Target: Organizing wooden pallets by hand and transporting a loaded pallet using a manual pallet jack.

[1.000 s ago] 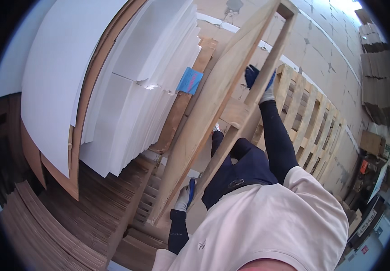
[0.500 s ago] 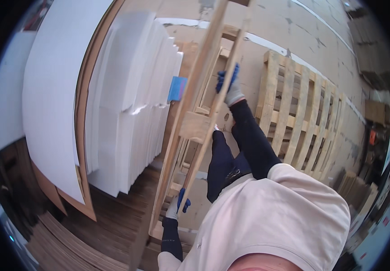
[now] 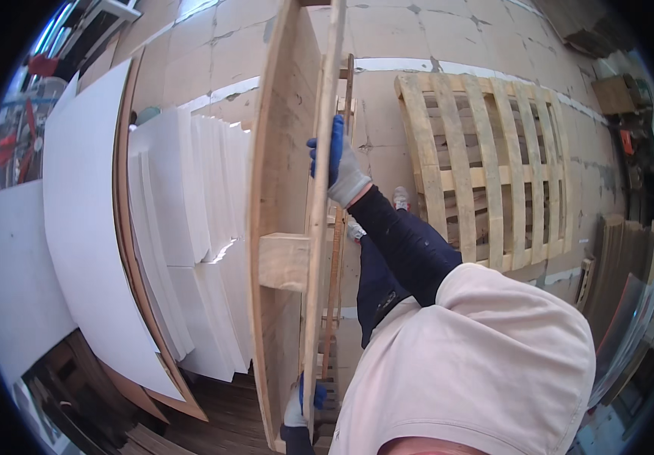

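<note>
A wooden pallet (image 3: 289, 262) stands up on edge in front of me, with its boards and a block between them showing. My right hand (image 3: 342, 167), in a grey and blue glove, is closed round the pallet's edge board, high up. Lower down, my left hand (image 3: 298, 406) wears the same kind of glove and grips the same edge board near its bottom end. Part of that hand is hidden by the wood. The pallet's far end runs out of the top of the picture.
White sheets (image 3: 198, 197) stand stacked on edge left of the pallet, beside a large white panel (image 3: 76, 220). Another wooden pallet (image 3: 486, 174) is at my right. Flat cardboard (image 3: 622, 265) stands at the far right. My feet are beside the held pallet on the tiled floor.
The held pallet has turned from a slant to nearly upright in the picture, its top swinging left. Both hands keep their grip. My view has shifted, and the blue item by the white sheets is hidden.
</note>
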Demonstrator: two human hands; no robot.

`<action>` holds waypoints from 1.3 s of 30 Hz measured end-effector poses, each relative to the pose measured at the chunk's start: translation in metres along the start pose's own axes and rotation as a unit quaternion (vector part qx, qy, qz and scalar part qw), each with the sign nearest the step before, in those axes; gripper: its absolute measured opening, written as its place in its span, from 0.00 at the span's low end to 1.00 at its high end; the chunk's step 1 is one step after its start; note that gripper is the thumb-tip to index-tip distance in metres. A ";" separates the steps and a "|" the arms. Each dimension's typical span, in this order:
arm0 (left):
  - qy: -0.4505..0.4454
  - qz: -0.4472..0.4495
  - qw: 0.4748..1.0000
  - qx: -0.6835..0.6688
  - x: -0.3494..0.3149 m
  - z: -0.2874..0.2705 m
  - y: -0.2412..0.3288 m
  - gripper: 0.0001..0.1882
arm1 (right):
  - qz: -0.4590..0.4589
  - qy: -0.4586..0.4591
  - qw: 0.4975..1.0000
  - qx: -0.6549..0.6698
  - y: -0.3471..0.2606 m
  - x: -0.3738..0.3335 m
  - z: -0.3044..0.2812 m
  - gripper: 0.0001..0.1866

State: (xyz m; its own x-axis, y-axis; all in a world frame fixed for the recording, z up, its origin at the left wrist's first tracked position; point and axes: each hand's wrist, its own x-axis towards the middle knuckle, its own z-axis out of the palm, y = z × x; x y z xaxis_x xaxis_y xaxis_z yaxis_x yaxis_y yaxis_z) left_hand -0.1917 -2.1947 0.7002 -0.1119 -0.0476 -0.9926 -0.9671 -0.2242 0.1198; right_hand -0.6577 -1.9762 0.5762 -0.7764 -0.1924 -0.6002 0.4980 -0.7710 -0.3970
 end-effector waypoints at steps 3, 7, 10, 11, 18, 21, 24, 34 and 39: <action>-0.054 0.055 0.997 -0.031 -0.047 -0.006 0.003 0.25 | -0.104 -0.023 0.994 -0.002 -0.036 -0.018 0.026 0.31; -0.060 0.040 0.997 0.019 -0.090 0.000 0.037 0.22 | -0.129 -0.063 0.989 0.034 -0.113 -0.055 0.051 0.29; -0.054 0.026 0.995 0.074 -0.119 0.019 0.077 0.22 | -0.158 -0.141 0.973 0.093 -0.181 -0.094 0.062 0.33; -0.053 0.022 0.994 0.094 -0.123 0.029 0.092 0.22 | -0.306 -0.154 0.939 0.031 -0.195 -0.099 0.055 0.33; -0.068 0.069 0.960 0.264 -0.149 0.118 0.219 0.28 | -0.389 -0.153 0.904 0.086 -0.388 -0.162 0.019 0.32; -0.079 0.149 0.928 0.334 -0.164 0.195 0.291 0.32 | -0.578 -0.045 0.813 0.050 -0.464 -0.159 -0.003 0.35; -0.125 0.249 0.884 0.376 -0.182 0.308 0.363 0.25 | -0.625 -0.034 0.777 0.072 -0.591 -0.137 -0.064 0.38; -0.216 0.255 0.683 0.649 -0.077 0.573 0.384 0.36 | -0.606 -0.084 0.784 0.103 -0.611 -0.261 -0.417 0.35; -0.136 0.287 0.502 0.804 0.090 0.565 0.328 0.35 | -0.566 0.189 0.760 0.257 -0.479 -0.305 -0.494 0.33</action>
State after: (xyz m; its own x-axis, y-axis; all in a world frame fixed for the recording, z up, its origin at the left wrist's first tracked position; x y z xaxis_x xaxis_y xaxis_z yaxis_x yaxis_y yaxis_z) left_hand -0.6480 -1.7221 0.6379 -0.2927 0.5296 -0.7962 0.3341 0.8368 0.4338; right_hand -0.4683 -1.2487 0.6061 -0.3803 0.8844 -0.2704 -0.6993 -0.4663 -0.5417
